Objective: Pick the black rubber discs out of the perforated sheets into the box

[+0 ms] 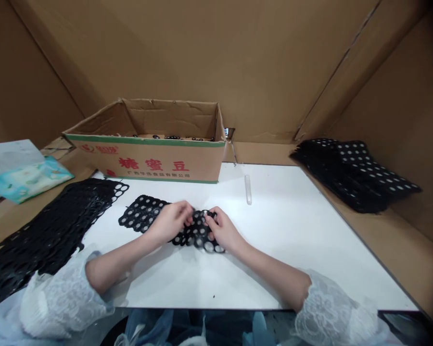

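A black sheet with rows of round holes [141,216] lies on the white tabletop. It runs from the left under my left hand to my right hand, and its right part looks bunched. My left hand [171,222] is closed, with thumb and fingertips pinched at the sheet's upper edge. Just to the right, my right hand [224,231] grips the right end between thumb and curled fingers. What lies right under the fingertips is hidden. White shows through the holes, with larger rings at the lower right corner.
Behind stands an open cardboard box [159,161] with a few black rings inside. Black perforated sheets are stacked left [54,226] and right [346,178]. A clear tube [248,190] lies on the white tabletop [292,230]. A tissue pack [32,178] is far left. Cardboard walls surround the table.
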Available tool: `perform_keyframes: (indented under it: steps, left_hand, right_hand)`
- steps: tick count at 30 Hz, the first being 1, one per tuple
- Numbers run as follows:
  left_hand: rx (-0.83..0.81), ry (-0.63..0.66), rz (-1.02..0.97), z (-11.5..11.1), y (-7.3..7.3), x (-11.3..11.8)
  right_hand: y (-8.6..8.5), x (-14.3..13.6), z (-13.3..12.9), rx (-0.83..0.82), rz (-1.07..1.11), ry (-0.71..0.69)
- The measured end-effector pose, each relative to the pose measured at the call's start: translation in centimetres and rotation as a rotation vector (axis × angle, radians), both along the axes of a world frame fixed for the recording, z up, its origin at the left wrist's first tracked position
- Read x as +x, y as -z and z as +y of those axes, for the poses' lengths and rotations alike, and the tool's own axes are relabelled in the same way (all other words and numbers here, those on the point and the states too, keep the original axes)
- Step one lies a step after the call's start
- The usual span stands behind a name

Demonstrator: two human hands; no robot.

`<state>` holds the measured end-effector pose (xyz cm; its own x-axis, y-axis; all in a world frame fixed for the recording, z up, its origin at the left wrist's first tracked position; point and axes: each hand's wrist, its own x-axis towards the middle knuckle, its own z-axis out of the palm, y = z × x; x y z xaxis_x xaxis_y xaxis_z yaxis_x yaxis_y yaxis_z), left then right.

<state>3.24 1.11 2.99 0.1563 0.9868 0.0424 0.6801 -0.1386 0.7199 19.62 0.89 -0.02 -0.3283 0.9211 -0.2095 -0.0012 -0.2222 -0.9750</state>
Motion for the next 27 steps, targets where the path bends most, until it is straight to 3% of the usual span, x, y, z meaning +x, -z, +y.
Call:
perform_keyframes:
  steps: [2,4,8,10,17,20,24,27]
  left_hand:
    - [0.141,-0.217,0.006,0.7,-0.5,-1.1]
    - [0.212,-0.268,0.082,0.7,-1.0,-1.5]
    - [0.039,0.033,0.165,-1.2,-1.3,0.0]
    - [-0.043,0.107,0.14,-2.3,-1.1,1.1]
    - [-0.132,0.217,-0.032,-3.8,-0.4,2.2]
    - [-0.178,0.244,-0.069,-3.7,-0.2,2.1]
    - [-0.366,0.313,-0.247,-2.8,0.0,1.5]
    - [-0.387,0.271,-0.285,-1.2,-0.3,-0.2]
  right_hand:
    - [0.0,0.2,0.2,-0.022,-0.012,0.009]
    - [0.0,0.4,0.3,-0.04,-0.009,-0.01]
    - [0.2,0.4,0.3,-0.083,0.018,-0.073]
    - [0.1,0.2,0.0,-0.077,0.055,-0.096]
    - [-0.4,0.1,-0.6,-0.005,0.028,-0.078]
    - [-0.6,0.5,-0.3,0.003,0.025,-0.158]
    - [-1.3,1.3,0.2,-0.069,0.03,-0.277]
    - [-1.7,1.6,0.5,-0.111,-0.027,-0.21]
